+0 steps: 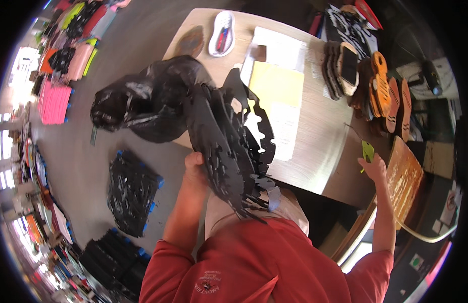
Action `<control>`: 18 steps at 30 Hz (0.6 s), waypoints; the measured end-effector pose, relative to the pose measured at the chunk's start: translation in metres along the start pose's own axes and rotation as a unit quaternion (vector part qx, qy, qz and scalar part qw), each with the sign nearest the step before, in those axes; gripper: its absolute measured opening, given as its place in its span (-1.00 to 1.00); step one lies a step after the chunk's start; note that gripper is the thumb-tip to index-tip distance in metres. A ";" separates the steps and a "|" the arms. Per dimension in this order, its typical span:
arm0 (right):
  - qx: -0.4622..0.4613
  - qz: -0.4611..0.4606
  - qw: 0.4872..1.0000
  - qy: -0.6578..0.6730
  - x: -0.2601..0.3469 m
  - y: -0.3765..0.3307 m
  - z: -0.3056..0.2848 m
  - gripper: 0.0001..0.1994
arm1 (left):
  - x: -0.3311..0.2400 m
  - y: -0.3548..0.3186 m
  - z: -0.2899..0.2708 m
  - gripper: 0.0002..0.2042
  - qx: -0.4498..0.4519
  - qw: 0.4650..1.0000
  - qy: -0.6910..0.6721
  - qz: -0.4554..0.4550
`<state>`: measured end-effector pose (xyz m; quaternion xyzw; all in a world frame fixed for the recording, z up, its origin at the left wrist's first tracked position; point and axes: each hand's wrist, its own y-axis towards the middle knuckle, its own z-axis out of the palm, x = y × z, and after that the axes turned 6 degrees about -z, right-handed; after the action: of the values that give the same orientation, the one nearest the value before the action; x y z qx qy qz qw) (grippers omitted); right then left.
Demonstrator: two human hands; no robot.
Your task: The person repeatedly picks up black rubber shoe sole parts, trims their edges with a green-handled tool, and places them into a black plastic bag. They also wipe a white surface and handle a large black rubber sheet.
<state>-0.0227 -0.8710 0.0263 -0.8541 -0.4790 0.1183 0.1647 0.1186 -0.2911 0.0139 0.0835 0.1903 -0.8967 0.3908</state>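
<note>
Against the near-left edge of the wooden worktable (314,151), the left hand (196,169) grips a thick bundle of black die-cut sheets (229,146), fingers wrapped around the lower left side of the stack so that the sheets fan up and over the table edge. The bundle is made of thin, flexible scrap with sole-shaped cut-outs, and loose tails hang from its lower end toward the person's chest; judged from this, it will sag and shed layers unless it is held close to its middle. A black plastic bag (143,106) lies just beyond the bundle, at the table's left corner and touching the sheets. The right hand (373,165) is well apart from the bundle, off the table's right edge, pinching a small yellow-green tool or tag (367,150); what it is exactly cannot be told. To carry out the handling well, keep the left grip firm and low on the stack, keep the sheets aligned, and support the hanging tails before moving the bundle, since one hand alone carries its weight. On the table lie a yellow sheet (277,83) and white papers (282,50) beyond the bundle, a white shoe sole (222,33) at the far edge, and stacked brown and orange soles (380,91) at the far right corner.
</note>
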 end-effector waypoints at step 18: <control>0.007 -0.507 0.846 0.165 0.242 -0.212 -0.077 -0.74 | -0.054 -0.154 -0.118 -0.18 0.001 0.996 -0.058 0.070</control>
<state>-0.0364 -0.5736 0.1695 -0.4976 -0.8104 -0.1208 0.2846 0.0425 -0.1113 -0.0355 0.0451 0.1601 -0.8708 0.4626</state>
